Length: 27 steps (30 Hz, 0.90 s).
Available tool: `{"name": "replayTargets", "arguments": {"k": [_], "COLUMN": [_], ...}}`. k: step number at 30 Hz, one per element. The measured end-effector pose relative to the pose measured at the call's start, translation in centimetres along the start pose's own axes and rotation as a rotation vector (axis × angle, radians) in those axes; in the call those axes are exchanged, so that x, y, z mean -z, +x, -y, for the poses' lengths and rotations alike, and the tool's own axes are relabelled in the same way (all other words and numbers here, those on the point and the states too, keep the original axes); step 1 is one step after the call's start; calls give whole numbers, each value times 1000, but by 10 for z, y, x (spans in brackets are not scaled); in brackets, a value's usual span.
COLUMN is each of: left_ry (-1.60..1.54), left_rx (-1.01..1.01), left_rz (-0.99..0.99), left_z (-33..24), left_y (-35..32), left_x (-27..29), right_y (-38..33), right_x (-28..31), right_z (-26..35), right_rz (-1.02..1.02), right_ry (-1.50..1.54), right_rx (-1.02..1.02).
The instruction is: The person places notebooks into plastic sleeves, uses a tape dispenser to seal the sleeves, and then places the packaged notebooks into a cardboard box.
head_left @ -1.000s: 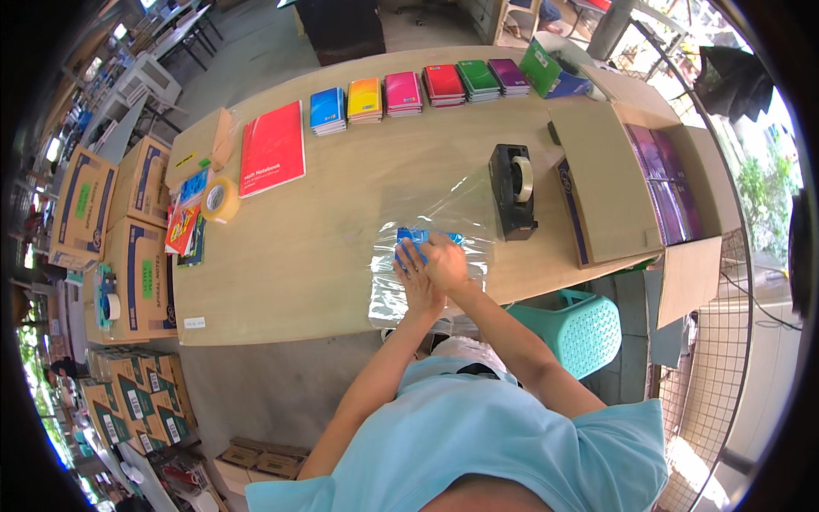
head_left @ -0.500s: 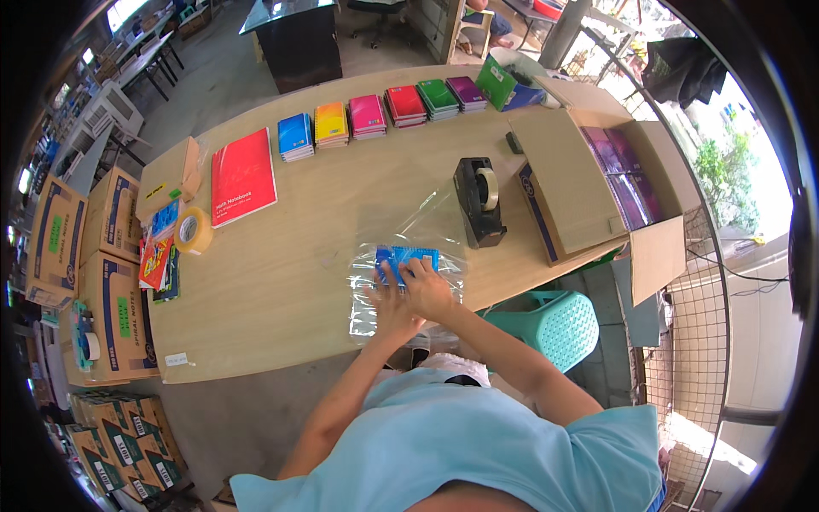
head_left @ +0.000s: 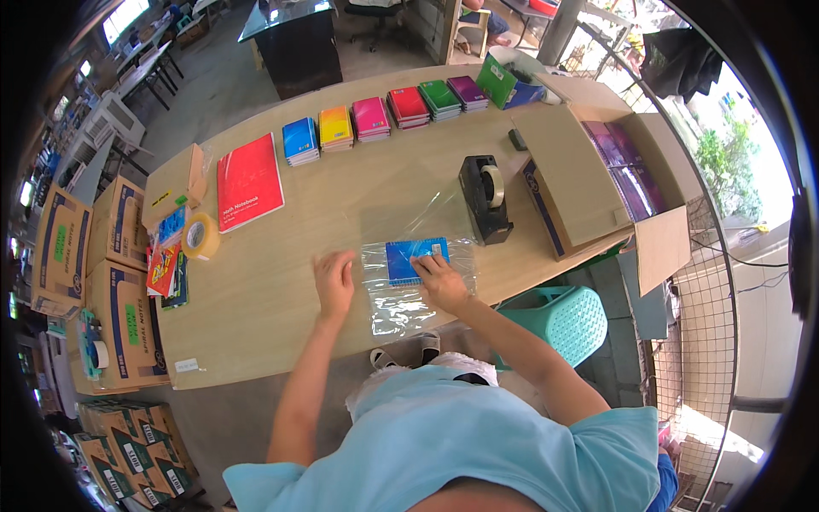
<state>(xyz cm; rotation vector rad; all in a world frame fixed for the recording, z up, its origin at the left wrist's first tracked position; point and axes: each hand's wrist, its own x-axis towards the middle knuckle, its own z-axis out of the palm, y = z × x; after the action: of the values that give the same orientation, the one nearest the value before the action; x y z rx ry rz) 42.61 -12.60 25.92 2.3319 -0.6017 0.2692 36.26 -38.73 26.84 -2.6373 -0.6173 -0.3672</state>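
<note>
A small blue spiral notebook (head_left: 400, 264) lies at the front of the table, on or in a clear plastic wrap or bag (head_left: 394, 309); I cannot tell which. The plastic spreads out past the notebook towards me, with a loose part reaching up to the right. My right hand (head_left: 442, 282) rests on the notebook's right part, fingers laid over its cover. Left of the plastic, my left hand (head_left: 333, 282) is raised apart from it, fingers loosely bent and nothing visible in them.
A black tape dispenser (head_left: 486, 198) stands right of the plastic. Small notebook stacks (head_left: 371, 119) in several colours line the far side. A red notebook (head_left: 249, 182) and a tape roll (head_left: 201, 235) lie left. An open carton (head_left: 570, 175) holds purple notebooks; a green stool (head_left: 559, 320) stands below.
My left hand has lifted off the notebook and moved left, clear of the plastic. My right hand stays on the notebook, a little further right, and more of the blue cover shows.
</note>
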Motion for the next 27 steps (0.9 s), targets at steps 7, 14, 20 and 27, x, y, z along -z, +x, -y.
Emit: {"name": "replayTargets", "arguments": {"k": [7, 14, 20, 27], "left_ry": [274, 297, 305, 300], "left_rx": [-170, -164, -90, -148], "left_rz": [84, 69, 57, 52], "left_z": [-65, -66, -69, -81], "left_y": [-9, -12, -18, -7], "left_x": [-47, -56, -54, -62], "right_y": [5, -15, -35, -26], "right_x": [-2, 5, 39, 65], "right_z": [2, -3, -120, -216], "right_rz": [-50, -169, -641, -378], "right_ry": [-6, 82, 189, 910], "right_rx": [14, 49, -699, -1244]}}
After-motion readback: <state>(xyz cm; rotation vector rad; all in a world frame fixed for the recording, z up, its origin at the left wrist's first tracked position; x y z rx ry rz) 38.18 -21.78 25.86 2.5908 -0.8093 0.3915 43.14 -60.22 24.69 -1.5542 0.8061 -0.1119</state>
